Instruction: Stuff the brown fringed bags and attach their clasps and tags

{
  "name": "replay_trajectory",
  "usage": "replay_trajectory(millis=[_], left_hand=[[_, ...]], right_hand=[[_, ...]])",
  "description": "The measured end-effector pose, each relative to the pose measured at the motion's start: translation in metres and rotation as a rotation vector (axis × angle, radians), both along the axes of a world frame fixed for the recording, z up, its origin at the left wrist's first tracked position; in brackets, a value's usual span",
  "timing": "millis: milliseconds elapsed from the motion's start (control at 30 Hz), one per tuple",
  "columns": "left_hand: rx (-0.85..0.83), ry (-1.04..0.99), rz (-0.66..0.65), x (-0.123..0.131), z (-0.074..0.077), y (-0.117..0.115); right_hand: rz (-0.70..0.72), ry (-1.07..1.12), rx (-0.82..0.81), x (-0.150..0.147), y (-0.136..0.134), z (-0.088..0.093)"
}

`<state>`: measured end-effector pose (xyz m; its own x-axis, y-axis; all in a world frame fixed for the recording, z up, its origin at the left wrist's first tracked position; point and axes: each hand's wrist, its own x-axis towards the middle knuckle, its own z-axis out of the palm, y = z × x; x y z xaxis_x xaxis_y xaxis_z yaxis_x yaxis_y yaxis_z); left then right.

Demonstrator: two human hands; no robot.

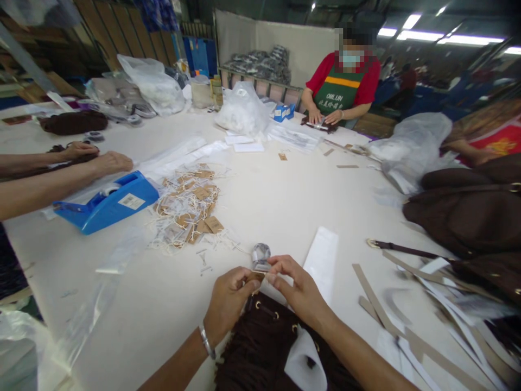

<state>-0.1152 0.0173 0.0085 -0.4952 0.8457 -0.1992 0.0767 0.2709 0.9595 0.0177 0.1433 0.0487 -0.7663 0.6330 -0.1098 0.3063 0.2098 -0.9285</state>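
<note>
A dark brown bag [252, 347] with gold eyelets lies at the bottom middle, below both hands, and a rolled white sheet [305, 361] rests on it. Just above its top edge, my left hand [231, 296] is closed, its thumb and fingers pinching a small tan hang tag [256, 276]. From the other side, my right hand [299, 288] pinches at the tag's right end; whether it grips card or string is partly hidden by the fingers. Right behind the fingertips stands a small round grey, clear object [261, 254].
Left of centre is a heap of tan tags with white strings [191, 206], beside a blue tape dispenser [118, 201]. Another person's hands [109, 163] work at left; a co-worker in a green apron [340, 89] stands opposite. Paper strips [378, 298] and brown bags [480, 212] lie right.
</note>
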Motion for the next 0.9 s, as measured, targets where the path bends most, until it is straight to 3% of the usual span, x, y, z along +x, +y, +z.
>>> replay_trajectory(millis=[133,300,367,467,600,733,900], left_hand=[[0.003,-0.057,-0.085,-0.005,0.0,-0.005],[-0.047,0.189,-0.216,-0.014,0.017,-0.004],[-0.06,0.333,-0.261,-0.014,0.021,-0.003],[-0.089,0.5,-0.293,-0.011,0.022,-0.002],[-0.073,0.653,-0.335,-0.004,0.02,-0.002],[-0.038,0.723,-0.332,0.001,0.016,-0.004],[0.069,0.553,-0.337,0.003,0.014,-0.013]], right_hand=[[-0.048,-0.054,-0.212,0.001,0.002,-0.013],[-0.021,-0.039,0.109,-0.005,-0.01,-0.007],[-0.048,-0.057,0.155,-0.006,-0.015,-0.005],[-0.075,-0.075,0.202,-0.005,-0.018,-0.007],[0.013,-0.084,0.376,-0.003,-0.018,-0.007],[-0.083,-0.157,0.341,-0.004,-0.016,-0.008],[-0.15,-0.246,0.275,-0.004,-0.008,-0.019]])
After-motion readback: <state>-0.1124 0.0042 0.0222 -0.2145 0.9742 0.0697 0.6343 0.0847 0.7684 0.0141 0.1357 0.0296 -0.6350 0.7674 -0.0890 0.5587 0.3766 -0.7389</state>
